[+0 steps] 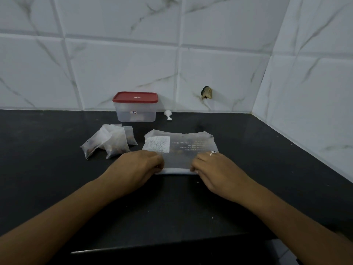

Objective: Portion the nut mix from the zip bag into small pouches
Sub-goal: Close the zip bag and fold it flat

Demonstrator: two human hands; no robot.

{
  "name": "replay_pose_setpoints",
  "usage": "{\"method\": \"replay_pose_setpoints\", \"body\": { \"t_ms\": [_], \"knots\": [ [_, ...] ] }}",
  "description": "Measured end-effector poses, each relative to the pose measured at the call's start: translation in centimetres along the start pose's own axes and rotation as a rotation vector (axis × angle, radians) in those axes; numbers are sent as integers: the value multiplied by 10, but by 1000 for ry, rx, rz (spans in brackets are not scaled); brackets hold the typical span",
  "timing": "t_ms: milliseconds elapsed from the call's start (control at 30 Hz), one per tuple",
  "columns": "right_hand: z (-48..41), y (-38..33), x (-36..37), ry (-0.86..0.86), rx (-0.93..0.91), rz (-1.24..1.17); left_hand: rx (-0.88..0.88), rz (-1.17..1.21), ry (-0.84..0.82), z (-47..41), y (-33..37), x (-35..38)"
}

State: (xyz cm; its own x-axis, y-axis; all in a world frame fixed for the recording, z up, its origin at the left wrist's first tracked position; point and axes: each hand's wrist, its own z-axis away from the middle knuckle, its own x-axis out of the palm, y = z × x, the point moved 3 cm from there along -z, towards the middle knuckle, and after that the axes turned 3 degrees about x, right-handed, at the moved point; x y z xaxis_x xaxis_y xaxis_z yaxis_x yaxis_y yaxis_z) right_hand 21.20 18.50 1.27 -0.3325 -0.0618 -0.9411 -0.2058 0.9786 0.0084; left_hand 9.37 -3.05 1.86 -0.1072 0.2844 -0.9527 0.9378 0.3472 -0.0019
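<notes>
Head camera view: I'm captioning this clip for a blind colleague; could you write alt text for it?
A left hand and right hand grip the near edge of a frosted zip bag lying on a dark counter. Filled small pouches lie left of it; a red-lidded tub and white scoop sit by the wall.

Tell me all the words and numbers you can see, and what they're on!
On the zip bag: several lines of white print, upside down from here, too blurred to read.
On the white patch of that bag: dots or fine print, unreadable.
On the red lid: a small mark in the middle, too small to read.
On the clear container: a small red-and-white sticker, unreadable.
Nothing here can be quoted for sure.
</notes>
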Motion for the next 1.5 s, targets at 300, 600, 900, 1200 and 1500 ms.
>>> {"method": "replay_pose_setpoints", "body": {
  "t_ms": [300, 600, 900, 1200, 1500],
  "knots": [
    [-4, 2, 4, 48, -6, 122, 79, -123, 12, -2, -2, 0],
    [-17, 6, 3, -33, 62, 18, -51, -26, -83, -20, -14, 5],
    [-35, 20, 5, -243, 160, -175, -118, 116, -308, -42, -27, 7],
    [-54, 28, 7, -432, 203, -273, -166, 224, -532, -67, -31, 8],
    [-48, 29, 8, -357, 227, -353, -163, 286, -403, -57, -34, 12]
  ]
}}
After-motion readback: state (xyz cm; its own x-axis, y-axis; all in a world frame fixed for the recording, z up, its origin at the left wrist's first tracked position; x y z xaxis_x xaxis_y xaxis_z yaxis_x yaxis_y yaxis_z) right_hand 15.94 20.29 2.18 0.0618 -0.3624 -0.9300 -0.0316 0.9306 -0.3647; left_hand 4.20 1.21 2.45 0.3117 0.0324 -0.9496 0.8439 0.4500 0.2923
